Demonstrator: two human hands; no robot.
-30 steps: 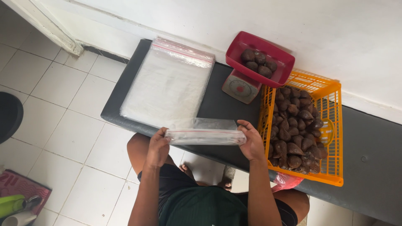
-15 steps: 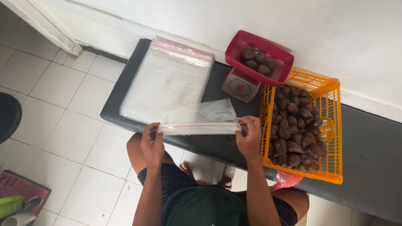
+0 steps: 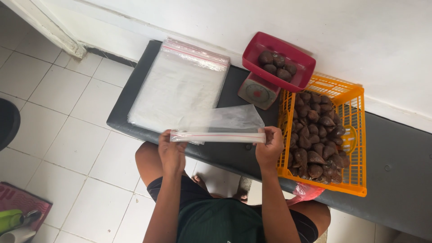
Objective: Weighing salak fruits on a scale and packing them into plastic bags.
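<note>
I hold a clear zip-top plastic bag point(image 3: 222, 122) stretched between both hands over the near edge of a dark bench point(image 3: 396, 166). My left hand point(image 3: 171, 150) pinches the left end of its red-lined zip strip, my right hand point(image 3: 270, 146) the right end. The bag's body lifts away from me toward the wall. Just behind it lies a stack of the same bags point(image 3: 180, 87). To the right stands an orange plastic basket point(image 3: 355, 135) full of brown scaly fruits point(image 3: 315, 135).
A small kitchen scale point(image 3: 257, 92) with a red tray point(image 3: 258, 47) holding several fruits stands against the white wall. A pink plastic bag point(image 3: 305, 192) hangs by my right knee. White tiled floor lies left, with a mat and green object point(image 3: 11, 220) at the bottom-left corner.
The bag has turned from lying folded toward me to standing up and away from me. Both hands rose slightly and kept hold of the zip strip.
</note>
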